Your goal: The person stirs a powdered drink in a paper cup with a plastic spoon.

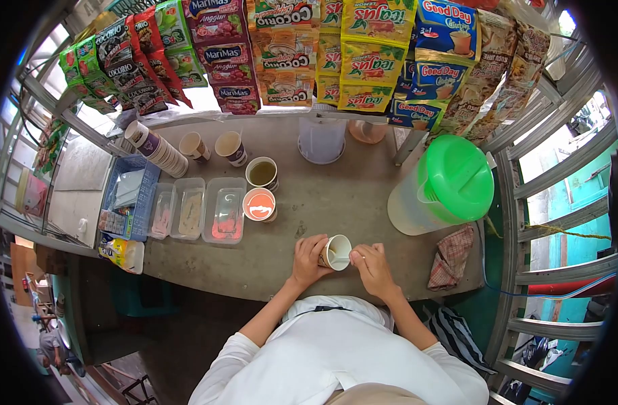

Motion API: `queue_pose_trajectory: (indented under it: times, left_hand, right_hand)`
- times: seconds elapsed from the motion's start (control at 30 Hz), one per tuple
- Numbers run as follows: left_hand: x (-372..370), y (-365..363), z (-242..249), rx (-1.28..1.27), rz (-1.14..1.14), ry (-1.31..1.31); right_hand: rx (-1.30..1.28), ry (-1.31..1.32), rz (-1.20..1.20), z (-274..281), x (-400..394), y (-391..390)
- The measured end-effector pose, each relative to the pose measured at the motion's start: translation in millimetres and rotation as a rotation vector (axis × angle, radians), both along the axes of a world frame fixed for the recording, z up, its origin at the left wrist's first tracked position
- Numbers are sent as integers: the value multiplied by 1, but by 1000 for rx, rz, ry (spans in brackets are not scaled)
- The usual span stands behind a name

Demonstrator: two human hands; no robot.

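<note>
My left hand [310, 260] is wrapped round the side of a paper cup [338, 244], which stands near the table's front edge with its mouth towards me. At the cup's right rim, my right hand [372, 269] is closed in a pinch. A pale, spoon-like utensil [340, 258] runs from those fingers into the cup; its handle is mostly hidden. Up and to the left, one paper cup [260, 204] shows an orange and white surface inside. Just behind it, another cup [262, 173] contains a yellowish-green liquid.
Clear plastic containers [224, 210] with powders sit left, beside a blue basket [126, 189] and stacked cups [158, 150]. A green-lidded jug [451, 182] and checked cloth [451, 257] lie right. Drink sachets [373, 57] hang overhead; a translucent tub [321, 142] stands at the back.
</note>
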State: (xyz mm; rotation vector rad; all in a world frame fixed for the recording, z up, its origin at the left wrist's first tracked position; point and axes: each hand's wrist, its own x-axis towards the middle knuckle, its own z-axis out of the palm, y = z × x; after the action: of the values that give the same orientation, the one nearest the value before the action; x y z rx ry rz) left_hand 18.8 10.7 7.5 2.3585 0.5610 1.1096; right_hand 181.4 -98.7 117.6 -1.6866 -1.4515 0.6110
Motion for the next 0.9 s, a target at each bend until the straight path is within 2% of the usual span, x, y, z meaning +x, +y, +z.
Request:
queue_pose_trajectory:
  times: [0.1, 0.2, 0.3, 0.4, 0.5, 0.6, 0.7, 0.8, 0.9]
  left_hand:
    - [0, 0, 1, 0, -5, 0]
    - [0, 1, 2, -3, -9, -2]
    - [0, 0, 2, -4, -12, -2]
    - [0, 0, 1, -6, -11, -2]
    - [0, 0, 1, -11, -13, 2]
    - [-1, 0, 0, -6, -6, 5]
    - [0, 0, 0, -1, -3, 5]
    - [0, 0, 1, -1, 2, 4]
    - [0, 0, 1, 0, -1, 3]
  right_hand:
    - [55, -92, -49, -1, -3, 2]
    - [-17, -23, 11, -3, -1, 1]
    - [0, -101, -13, 2, -3, 2]
    - [-1, -14, -5, -3, -1, 1]
    - [6, -114, -14, -1, -2, 2]
    - [22, -29, 0, -2, -1, 1]
    - [6, -115, -22, 1, -2, 3]
    - [-6, -39, 2, -1, -1, 2]
    - [-7, -119, -27, -1, -2, 2]
